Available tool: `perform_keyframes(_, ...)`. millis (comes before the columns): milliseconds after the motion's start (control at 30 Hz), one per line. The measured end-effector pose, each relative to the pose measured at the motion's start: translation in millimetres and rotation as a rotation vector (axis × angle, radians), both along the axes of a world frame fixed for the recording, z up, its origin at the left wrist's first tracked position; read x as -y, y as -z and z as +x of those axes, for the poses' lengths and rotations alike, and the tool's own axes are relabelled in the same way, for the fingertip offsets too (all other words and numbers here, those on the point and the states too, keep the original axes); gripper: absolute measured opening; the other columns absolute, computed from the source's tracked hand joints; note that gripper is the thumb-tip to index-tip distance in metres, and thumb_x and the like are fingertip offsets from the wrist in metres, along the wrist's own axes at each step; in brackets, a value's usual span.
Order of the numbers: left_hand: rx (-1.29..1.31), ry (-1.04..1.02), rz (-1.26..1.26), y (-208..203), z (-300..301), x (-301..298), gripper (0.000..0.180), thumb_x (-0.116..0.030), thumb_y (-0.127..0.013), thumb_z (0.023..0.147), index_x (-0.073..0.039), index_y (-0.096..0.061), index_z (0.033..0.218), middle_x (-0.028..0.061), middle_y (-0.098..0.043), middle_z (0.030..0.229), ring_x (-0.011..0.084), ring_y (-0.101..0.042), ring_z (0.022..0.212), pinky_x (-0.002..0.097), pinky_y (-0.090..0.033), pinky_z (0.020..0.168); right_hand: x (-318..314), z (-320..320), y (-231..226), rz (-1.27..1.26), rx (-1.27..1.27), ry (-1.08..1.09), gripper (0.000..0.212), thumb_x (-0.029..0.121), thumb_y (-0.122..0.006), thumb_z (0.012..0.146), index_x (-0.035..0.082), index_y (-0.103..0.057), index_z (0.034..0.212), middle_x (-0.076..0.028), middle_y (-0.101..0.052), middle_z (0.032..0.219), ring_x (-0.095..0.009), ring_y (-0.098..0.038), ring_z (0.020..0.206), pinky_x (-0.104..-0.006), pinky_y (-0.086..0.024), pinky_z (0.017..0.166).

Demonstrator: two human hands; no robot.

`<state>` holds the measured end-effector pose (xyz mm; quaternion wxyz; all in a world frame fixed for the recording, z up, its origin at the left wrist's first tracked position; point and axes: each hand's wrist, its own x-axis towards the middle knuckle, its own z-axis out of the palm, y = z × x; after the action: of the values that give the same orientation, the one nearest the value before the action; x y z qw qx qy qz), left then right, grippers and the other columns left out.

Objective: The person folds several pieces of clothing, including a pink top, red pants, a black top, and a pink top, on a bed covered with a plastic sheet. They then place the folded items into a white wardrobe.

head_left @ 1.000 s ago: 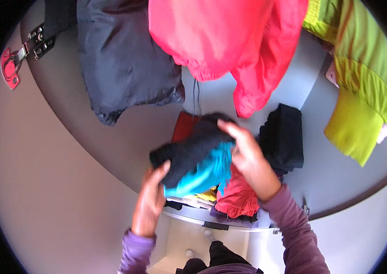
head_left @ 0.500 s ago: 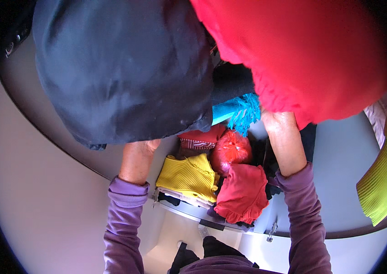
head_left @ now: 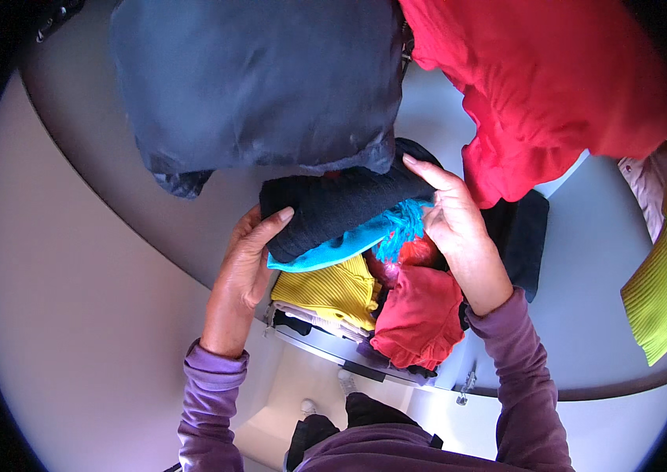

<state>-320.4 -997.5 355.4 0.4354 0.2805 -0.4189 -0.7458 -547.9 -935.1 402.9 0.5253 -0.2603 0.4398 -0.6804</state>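
Grey panel (head_left: 593,315), pale floor (head_left: 290,385); I see left hand (head_left: 245,256) and right hand (head_left: 455,216) clamped on 1 black cloth (head_left: 345,208) and 1 blue cloth (head_left: 325,252), near 1 yellow top (head_left: 329,291).

Black cloth (head_left: 345,206) atop turquoise cloth (head_left: 335,247)

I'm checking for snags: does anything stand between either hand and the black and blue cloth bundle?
Nothing visible does: the left hand and right hand hold the cloth bundle at its two ends. The dark hanging garment overlaps the bundle's far edge in view; contact is unclear.
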Motion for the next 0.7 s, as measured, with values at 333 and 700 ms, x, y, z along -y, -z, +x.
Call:
perform_keyframes(333,0.009,-0.051,-0.022,-12.6,-14.1,-17.7,0.046,-0.020,-0.068,0.075,-0.001,-0.050,0.113,0.0105,-0.057,0.109,0.0172,-0.057,0.097,0.0280,-0.044,0.087,-8.0,-12.6,-12.9,-0.081,0.052,-0.080,0.029,0.014,-0.068,0.072,0.004,-0.059,0.098,-0.009,-0.056,0.109,-0.018,-0.053,0.102,-0.0377,-0.040,0.088)
perform_keyframes(700,-0.020,0.125,0.028,15.2,-78.2,17.4,0.049,-0.019,-0.071,0.072,-0.001,-0.050,0.112,0.0107,-0.057,0.105,0.0192,-0.055,0.098,0.0298,-0.044,0.086,-6.0,-63.2,8.5,-0.078,0.086,0.128,0.021,0.009,-0.064,0.075,0.004,-0.060,0.095,-0.008,-0.064,0.093,-0.021,-0.060,0.086,-0.0339,-0.046,0.083)
